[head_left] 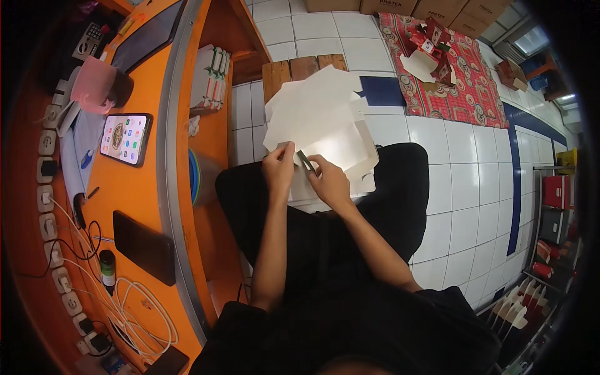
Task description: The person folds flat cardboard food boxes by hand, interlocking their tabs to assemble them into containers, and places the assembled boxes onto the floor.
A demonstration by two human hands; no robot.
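In front of me, over my lap, lies a stack of white cardboard sheets (309, 106), the top one partly folded up into an open box (344, 147) with raised walls. My left hand (279, 167) pinches a flap at the box's near left corner. A slim dark grey-green object (305, 161), perhaps a stapler, is gripped in my right hand (330, 182), close beside the left. Its far end points at the box's near edge. The fingers hide part of it, so its kind is uncertain.
An orange desk (156, 206) on the left holds a lit phone (126, 139), a dark tablet (145, 247), a pink cup (94, 84) and cables. A wooden stool (278, 78) shows beyond the sheets. Red boxes (431, 47) lie on a patterned red mat (462, 103).
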